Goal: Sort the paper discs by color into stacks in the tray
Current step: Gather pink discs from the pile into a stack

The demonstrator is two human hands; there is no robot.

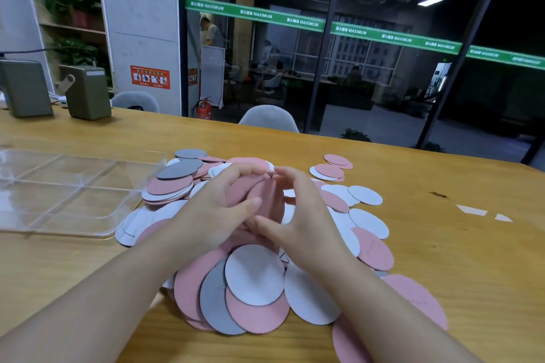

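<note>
We hold a stack of pink discs (259, 194) between our left hand (212, 209) and right hand (298, 215), fingers curled round it, right of the clear tray (44, 215).

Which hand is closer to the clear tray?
Left. The left hand is just right of the clear tray; the right hand is farther right, beyond it.

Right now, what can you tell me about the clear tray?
The tray is clear, glossy plastic with low walls and ridges dividing it into compartments. It lies flat on the wooden table, left of the disc pile. No discs show inside it. Some discs reach its right corner; neither hand touches it.
</note>
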